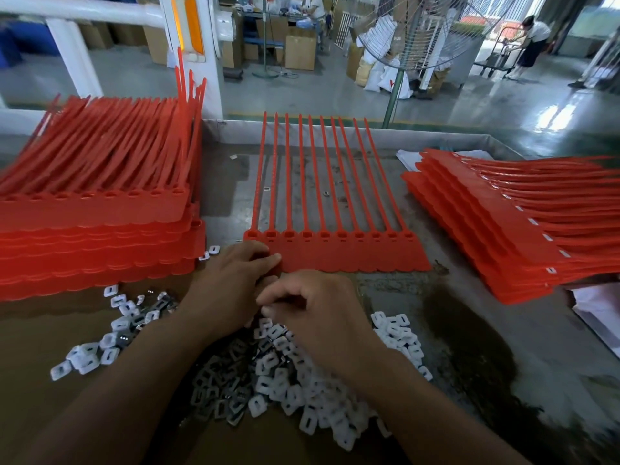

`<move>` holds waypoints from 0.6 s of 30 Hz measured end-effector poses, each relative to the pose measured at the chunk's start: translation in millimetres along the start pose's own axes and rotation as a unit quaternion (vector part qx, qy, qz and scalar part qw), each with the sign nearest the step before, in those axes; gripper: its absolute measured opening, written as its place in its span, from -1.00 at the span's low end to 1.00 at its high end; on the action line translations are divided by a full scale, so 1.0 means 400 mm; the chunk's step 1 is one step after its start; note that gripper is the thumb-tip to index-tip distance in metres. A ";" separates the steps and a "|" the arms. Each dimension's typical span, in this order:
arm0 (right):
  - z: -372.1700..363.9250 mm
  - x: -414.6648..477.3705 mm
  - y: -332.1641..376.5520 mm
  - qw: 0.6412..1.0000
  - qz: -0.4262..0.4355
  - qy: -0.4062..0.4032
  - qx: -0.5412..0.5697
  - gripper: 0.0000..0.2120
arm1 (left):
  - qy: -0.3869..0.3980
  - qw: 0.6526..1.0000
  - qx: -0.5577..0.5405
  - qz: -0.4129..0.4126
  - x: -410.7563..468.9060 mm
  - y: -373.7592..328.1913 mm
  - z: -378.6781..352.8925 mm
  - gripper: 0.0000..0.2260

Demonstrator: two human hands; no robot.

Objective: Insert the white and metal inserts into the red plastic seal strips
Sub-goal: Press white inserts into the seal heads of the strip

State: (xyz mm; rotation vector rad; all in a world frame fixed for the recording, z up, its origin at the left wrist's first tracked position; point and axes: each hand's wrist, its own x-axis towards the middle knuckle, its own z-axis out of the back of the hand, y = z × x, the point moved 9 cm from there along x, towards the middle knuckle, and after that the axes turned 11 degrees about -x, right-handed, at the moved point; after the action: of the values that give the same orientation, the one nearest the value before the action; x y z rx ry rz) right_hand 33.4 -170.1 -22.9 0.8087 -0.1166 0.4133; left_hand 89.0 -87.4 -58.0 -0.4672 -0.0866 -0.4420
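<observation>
A red sheet of joined seal strips (352, 255) lies flat in the middle of the table, its thin tails pointing away from me. My left hand (231, 283) grips the sheet's near left corner, thumb on top. My right hand (312, 310) hovers just below that corner over the heap of white and metal inserts (288, 380), fingers curled; what they pinch is hidden. The sockets along the sheet's head row look unfilled.
A tall stack of red strip sheets (97, 223) stands at the left. Another stack (496, 229), with white inserts showing, lies fanned at the right. Two stray inserts (325, 194) lie under the tails. A raised table rim (369, 132) runs along the far side.
</observation>
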 end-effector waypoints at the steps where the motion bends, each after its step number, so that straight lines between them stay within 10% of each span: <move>1: 0.012 0.003 -0.015 1.000 -0.022 -0.011 0.000 -0.87 | -0.008 1.000 -0.016 0.002 0.001 -0.003 0.003 -0.68; 18: -0.036 0.269 -0.103 0.980 -0.090 0.046 -0.169 -0.84 | -0.035 0.999 -0.037 0.003 -0.001 0.000 0.013 -0.66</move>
State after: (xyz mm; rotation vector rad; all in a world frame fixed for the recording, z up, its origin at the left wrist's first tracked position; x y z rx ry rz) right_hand 147.5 -151.4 -33.0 0.4596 -0.0246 0.2494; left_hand 88.8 -85.1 -53.4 -0.5563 -0.1358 -0.4238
